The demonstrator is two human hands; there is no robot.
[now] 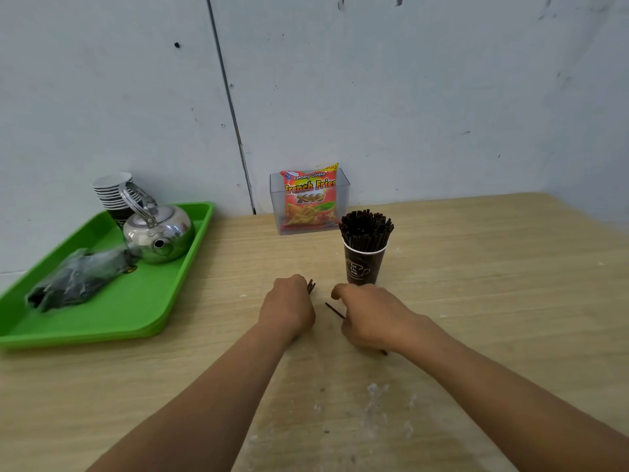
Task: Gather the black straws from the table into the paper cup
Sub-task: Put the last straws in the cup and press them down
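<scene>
- L hand (287, 308): resting knuckles-up on the table (493, 301), fingers curling shut round a small straw bundle (310, 286); only the dark tips are sticking out past the fingers, toward the far side.
- R hand (367, 318): lying just beside L hand, palm down, fingers curling over a loose straw (335, 311) and gripping it. The straw is running diagonally beneath the hand; one end is showing in the gap betw. the hands, the other is peeking out near the wrist. Thumb is pointing toward L hand.
- Paper cup (364, 267): dark w/ white rim & printed logo, standing upright just beyond R hand, near the table's centre.
- Black straws (366, 229): packing the cup densely, standing upright & fanning out slightly above the rim.
- Green tray (102, 318): sitting at the table's left edge, against the wall (408, 97).
- Kettle (158, 233): shiny metal, sitting at the tray's far end, handle raised, spout facing the viewer.
- Cup stack (114, 195): standing behind the kettle, on the tray.
- Wrapped bundle (78, 281): dark contents in clear plastic, lying on the tray near the kettle; contents too blurred to ID.
- Clear box (342, 185): standing against the wall, behind the paper cup.
- Snack bag (309, 199): red/orange, labelled "French Fries", standing inside the box.
</scene>
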